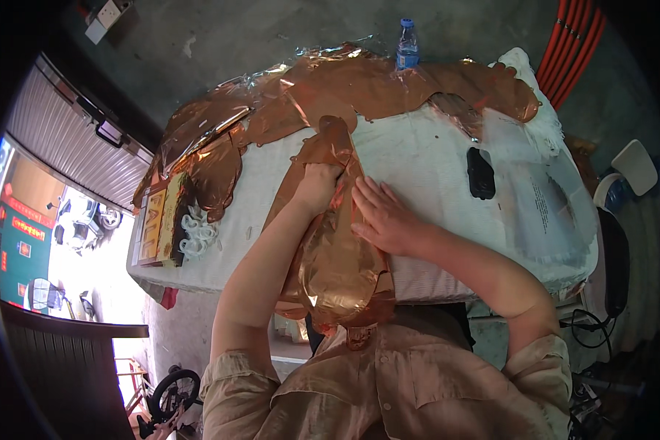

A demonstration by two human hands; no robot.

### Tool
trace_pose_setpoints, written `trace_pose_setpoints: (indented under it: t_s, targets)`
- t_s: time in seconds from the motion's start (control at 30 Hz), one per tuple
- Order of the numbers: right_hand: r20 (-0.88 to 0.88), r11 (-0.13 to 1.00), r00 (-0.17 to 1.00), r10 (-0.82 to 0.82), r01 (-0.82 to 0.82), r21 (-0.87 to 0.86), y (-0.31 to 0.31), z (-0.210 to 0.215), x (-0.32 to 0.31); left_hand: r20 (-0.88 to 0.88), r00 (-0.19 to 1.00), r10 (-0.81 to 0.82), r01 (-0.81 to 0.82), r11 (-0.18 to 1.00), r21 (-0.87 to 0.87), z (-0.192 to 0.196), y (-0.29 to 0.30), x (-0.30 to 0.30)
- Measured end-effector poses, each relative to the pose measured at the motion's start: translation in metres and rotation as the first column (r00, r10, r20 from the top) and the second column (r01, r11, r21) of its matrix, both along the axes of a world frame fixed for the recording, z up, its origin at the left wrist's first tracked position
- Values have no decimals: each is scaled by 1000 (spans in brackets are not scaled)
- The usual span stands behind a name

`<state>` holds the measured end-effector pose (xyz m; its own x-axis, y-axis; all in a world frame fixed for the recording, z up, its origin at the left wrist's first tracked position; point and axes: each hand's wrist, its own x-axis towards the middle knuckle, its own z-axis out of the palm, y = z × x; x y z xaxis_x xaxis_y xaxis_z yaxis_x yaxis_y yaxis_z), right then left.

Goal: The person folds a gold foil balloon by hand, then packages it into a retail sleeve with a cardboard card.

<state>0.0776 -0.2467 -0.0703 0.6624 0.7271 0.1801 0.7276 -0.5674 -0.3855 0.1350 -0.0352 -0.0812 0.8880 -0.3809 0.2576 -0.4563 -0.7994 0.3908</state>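
Note:
A copper-coloured foil balloon [341,271], flat and folded lengthwise, lies across the near middle of the table and hangs over its front edge against my shirt. Curled into a closed grip, my left hand [319,187] is on the upper part of this foil; its fingertips are partly hidden. My right hand [385,216] rests with its fingers stretched out along the balloon's right edge, partly on the white cloth. Many more flat foil balloons [359,88] of the same colour spread in a band along the far side.
A water bottle [407,48] stands at the far edge. On the right lie a black phone-like object [480,174] and a clear plastic bag [546,213]. A yellow box [161,224] and white ribbon loops [196,233] sit at the left. White cloth [425,154] covers the table.

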Motion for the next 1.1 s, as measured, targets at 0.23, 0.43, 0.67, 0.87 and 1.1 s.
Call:
trace_pose_setpoints:
  t_s: [0.23,0.43,0.67,0.87,1.1]
  targets:
    - [54,997,998,13,-9,-71,5,-3,-7,25,999,22,-22,1000,4,5,-2,-2]
    - [132,998,991,2,5,-56,3,-8,-11,-243,958,150,-180,978,-105,21,-8,-7]
    - [154,999,988,1,6,-43,5,-8,-12,-502,865,-17,-498,104,-861,21,23,19]
    - [167,999,986,-3,11,-46,4,-7,-10,-195,952,238,-299,570,-765,62,38,10]
    - [169,998,986,2,9,-64,6,-4,-11,162,981,-105,122,987,-104,23,-9,10]
